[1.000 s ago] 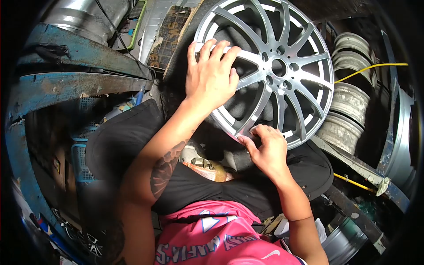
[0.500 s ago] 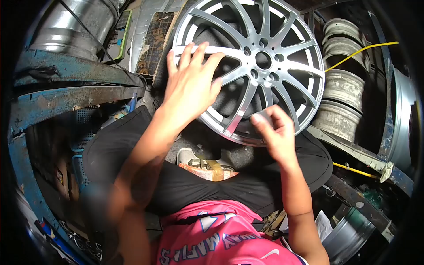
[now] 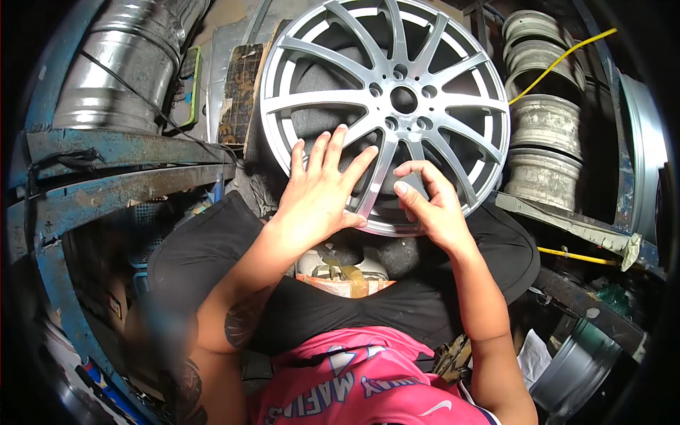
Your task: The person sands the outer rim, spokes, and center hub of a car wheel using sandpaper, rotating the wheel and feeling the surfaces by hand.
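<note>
A silver multi-spoke alloy wheel [image 3: 368, 113] lies face up in front of my knees, on a dark, fabric-like surface that shows between its spokes. My left hand [image 3: 319, 180] is spread over the wheel's lower left part, fingers apart and nothing in them. Its thumb reaches the outer lip near the bottom. In my right hand [image 3: 435, 205], pinched between thumb and fingers, is a small grey sheet [image 3: 414, 185] that looks like sandpaper. That hand is at the wheel's lower spokes; whether the sheet touches the metal is hard to tell.
Several worn wheel barrels [image 3: 545, 127] are stacked at the right, with a yellow hose [image 3: 559, 65] beside them. A blue metal frame [image 3: 127, 191] juts in from the left. Large shiny barrels [image 3: 120, 71] stand behind it. Another wheel [image 3: 577, 368] lies at lower right.
My left hand has moved down from an upper left spoke to the lower left rim. My right hand stays near the lower spokes with the grey sheet. The whole view has shifted slightly.
</note>
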Demonstrator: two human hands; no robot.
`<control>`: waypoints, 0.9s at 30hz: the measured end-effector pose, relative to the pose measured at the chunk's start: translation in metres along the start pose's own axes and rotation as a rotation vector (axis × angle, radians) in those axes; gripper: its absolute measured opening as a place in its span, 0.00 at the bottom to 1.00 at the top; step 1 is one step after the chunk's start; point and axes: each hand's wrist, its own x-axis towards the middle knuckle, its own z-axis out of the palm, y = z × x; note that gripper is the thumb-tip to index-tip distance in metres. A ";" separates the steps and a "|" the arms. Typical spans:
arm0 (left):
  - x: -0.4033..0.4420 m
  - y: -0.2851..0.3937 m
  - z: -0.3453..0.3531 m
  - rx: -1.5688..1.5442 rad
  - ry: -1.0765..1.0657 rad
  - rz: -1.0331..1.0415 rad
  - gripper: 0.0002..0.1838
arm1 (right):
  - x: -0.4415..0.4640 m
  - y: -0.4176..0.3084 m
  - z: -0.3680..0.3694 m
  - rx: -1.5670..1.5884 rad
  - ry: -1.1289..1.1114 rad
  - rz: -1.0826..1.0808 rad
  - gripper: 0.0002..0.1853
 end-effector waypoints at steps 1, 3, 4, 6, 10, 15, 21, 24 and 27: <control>0.001 -0.003 0.000 -0.013 0.000 0.012 0.64 | 0.000 -0.003 -0.005 -0.052 0.023 0.005 0.15; 0.002 -0.004 -0.003 -0.028 -0.004 0.019 0.62 | -0.002 -0.014 -0.010 -0.118 0.079 0.002 0.16; 0.003 -0.004 -0.006 -0.028 -0.010 0.025 0.62 | -0.003 -0.018 -0.011 -0.132 0.109 -0.006 0.16; 0.003 -0.005 -0.009 -0.031 -0.026 0.034 0.62 | 0.002 -0.014 -0.016 -0.342 0.226 -0.191 0.18; 0.004 0.000 -0.005 0.011 0.003 0.035 0.65 | 0.002 -0.019 -0.019 -0.553 0.320 -0.171 0.22; 0.005 -0.001 -0.009 0.011 0.001 0.054 0.66 | -0.006 -0.013 -0.003 -0.435 0.170 -0.269 0.37; 0.003 -0.009 -0.011 -0.032 0.011 0.070 0.65 | -0.010 -0.004 0.011 0.208 -0.069 -0.017 0.29; 0.003 -0.005 -0.003 -0.013 0.034 0.066 0.63 | -0.008 0.002 0.011 0.542 -0.217 0.189 0.16; 0.002 -0.006 0.000 -0.051 0.067 0.044 0.60 | -0.009 -0.003 0.018 0.740 -0.229 0.257 0.15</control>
